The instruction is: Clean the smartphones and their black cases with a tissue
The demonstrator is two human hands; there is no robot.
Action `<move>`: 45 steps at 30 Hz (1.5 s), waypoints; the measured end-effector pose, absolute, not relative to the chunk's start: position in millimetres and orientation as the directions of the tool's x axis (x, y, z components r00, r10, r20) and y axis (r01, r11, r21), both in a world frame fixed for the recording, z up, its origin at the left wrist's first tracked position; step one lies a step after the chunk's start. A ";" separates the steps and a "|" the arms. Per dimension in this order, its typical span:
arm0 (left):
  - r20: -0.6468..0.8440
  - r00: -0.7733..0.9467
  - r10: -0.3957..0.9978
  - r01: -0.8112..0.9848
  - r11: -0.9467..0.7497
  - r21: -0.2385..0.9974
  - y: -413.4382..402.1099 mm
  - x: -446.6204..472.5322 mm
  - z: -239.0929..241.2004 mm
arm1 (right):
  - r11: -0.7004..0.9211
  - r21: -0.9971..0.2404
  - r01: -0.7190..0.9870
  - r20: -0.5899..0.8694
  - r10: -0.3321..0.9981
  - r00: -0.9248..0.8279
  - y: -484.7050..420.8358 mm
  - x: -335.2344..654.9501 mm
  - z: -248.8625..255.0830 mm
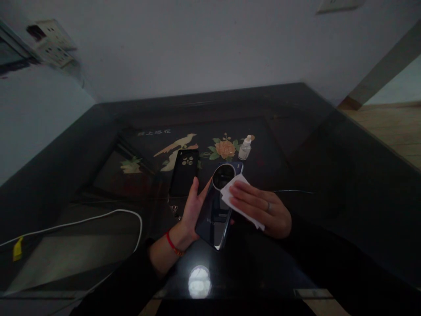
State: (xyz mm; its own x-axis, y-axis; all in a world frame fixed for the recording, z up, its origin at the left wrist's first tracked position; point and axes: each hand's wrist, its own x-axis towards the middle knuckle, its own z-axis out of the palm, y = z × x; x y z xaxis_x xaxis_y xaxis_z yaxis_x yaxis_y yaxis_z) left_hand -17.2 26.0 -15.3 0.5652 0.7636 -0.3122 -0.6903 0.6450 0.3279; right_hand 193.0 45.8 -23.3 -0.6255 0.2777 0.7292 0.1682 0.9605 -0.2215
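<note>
Head view of two hands working over a dark, glossy surface (329,175) inlaid with a bird and flower design. The left hand (192,210) grasps a dark phone (217,206) from its left edge, thumb and fingers wrapped about the body; the phone is held back side up, tilted, above the surface, its large round camera ring towards the far end. A red cord circles the left wrist. The right hand (259,206), wearing a ring, lies with extended fingers on a folded white cloth (238,197), pinning it against the phone's right edge just beside the camera ring; the cloth's free corner sticks out below the palm.

On the surface just beyond the left hand lies a black phone case (184,173), flat, camera cut-outs visible. A small clear dropper bottle (245,148) with a white cap stands upright further back, near the painted flower. A white cable (98,219) curves across the left part of the surface. A round lamp reflection (199,282) shows near the front edge.
</note>
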 end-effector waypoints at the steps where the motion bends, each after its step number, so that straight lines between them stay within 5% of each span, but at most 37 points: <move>1: -0.315 0.565 0.763 -0.695 0.646 0.316 26.3 -17.6 -15.5 | 0.969 -0.188 0.160 0.725 0.247 -0.643 45.0 192.7 -22.5; 9: -0.157 0.736 0.658 -0.617 0.748 0.243 25.6 -20.6 -18.3 | 0.915 -0.250 0.318 0.792 0.382 -0.477 56.0 200.7 -6.1; 17: -0.166 0.685 0.710 -0.674 0.703 0.225 29.3 -24.8 -25.3 | 0.982 -0.088 0.168 0.737 0.177 -0.652 34.5 192.2 -9.7; 24: -0.134 0.742 0.657 -0.608 0.744 0.277 29.2 -25.6 -23.8 | 0.949 -0.162 0.270 0.793 0.288 -0.537 49.8 198.5 -7.7; 32: -0.268 0.601 0.753 -0.706 0.657 0.264 31.9 -22.5 -22.8 | 0.996 -0.030 0.081 0.705 0.078 -0.705 28.9 185.8 -10.1; 38: -0.242 0.637 0.732 -0.676 0.681 0.279 34.0 -23.7 -23.0 | 0.962 -0.151 0.228 0.750 0.262 -0.608 40.0 191.5 -9.9; 45: -0.264 0.573 0.776 -0.708 0.631 0.318 34.0 -20.3 -15.2 | 0.998 -0.059 -0.015 0.706 0.031 -0.708 15.7 176.9 -8.3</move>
State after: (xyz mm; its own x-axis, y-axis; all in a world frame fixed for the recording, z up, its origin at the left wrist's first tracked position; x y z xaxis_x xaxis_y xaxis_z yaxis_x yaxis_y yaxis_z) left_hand -20.3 34.0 -15.2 0.5733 0.7758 -0.2637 -0.7077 0.6310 0.3179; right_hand 176.9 15.7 -8.3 -0.7077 0.0308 0.7059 -0.0154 0.9981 -0.0589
